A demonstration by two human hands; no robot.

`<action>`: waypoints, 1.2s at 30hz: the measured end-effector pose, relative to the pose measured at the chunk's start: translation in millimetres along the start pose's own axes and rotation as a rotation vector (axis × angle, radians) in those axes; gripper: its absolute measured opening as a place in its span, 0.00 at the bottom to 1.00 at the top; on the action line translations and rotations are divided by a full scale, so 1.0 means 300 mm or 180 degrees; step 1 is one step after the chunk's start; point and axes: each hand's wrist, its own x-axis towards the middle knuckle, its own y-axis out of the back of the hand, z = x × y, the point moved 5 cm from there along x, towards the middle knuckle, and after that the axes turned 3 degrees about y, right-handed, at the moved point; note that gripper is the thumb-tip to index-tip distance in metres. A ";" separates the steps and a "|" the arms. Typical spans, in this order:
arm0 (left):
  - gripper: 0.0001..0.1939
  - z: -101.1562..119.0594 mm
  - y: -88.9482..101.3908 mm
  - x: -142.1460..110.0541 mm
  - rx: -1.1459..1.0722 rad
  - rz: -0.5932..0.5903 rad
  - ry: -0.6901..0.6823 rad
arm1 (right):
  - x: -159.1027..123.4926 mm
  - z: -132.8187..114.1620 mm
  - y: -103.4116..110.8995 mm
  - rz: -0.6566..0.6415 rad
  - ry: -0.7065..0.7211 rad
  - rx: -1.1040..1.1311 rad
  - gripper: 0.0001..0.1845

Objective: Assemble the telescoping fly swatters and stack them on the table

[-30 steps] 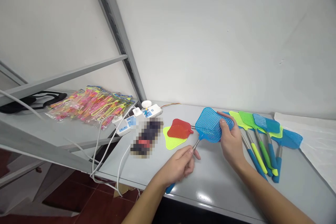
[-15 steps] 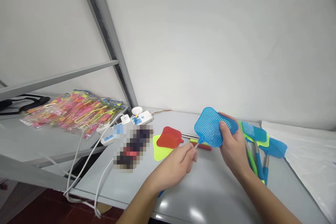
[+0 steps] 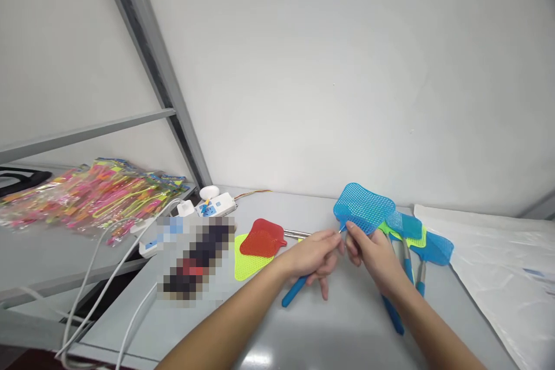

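Observation:
A blue fly swatter [image 3: 363, 207] is held up over the table, its mesh head tilted up to the right. My left hand [image 3: 313, 255] pinches its thin metal rod just below the head, while the blue handle sticks out under that hand. My right hand [image 3: 373, 251] is closed on the lower edge of the head near its neck, thumb on top. To the left lie a red fly swatter [image 3: 262, 238] and a yellow-green fly swatter [image 3: 248, 263], overlapping; my left arm partly covers them. Behind my right hand lie several other swatters, including a blue one [image 3: 436, 247].
On the left shelf is a heap of colourful plastic-wrapped items [image 3: 104, 191]. White power strips [image 3: 217, 205] and cables lie on the grey table [image 3: 347, 324] beside a blurred-out object [image 3: 197, 260]. A white plastic sheet [image 3: 485, 266] covers the right side.
My right hand has slid from the side of the swatter's head down to its neck, close to my left hand. The blue handle now shows below my left hand. The view has shifted right.

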 end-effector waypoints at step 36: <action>0.23 -0.023 -0.051 -0.074 0.1366 0.0018 0.0387 | 0.025 -0.056 0.379 0.1793 0.0871 0.0928 0.20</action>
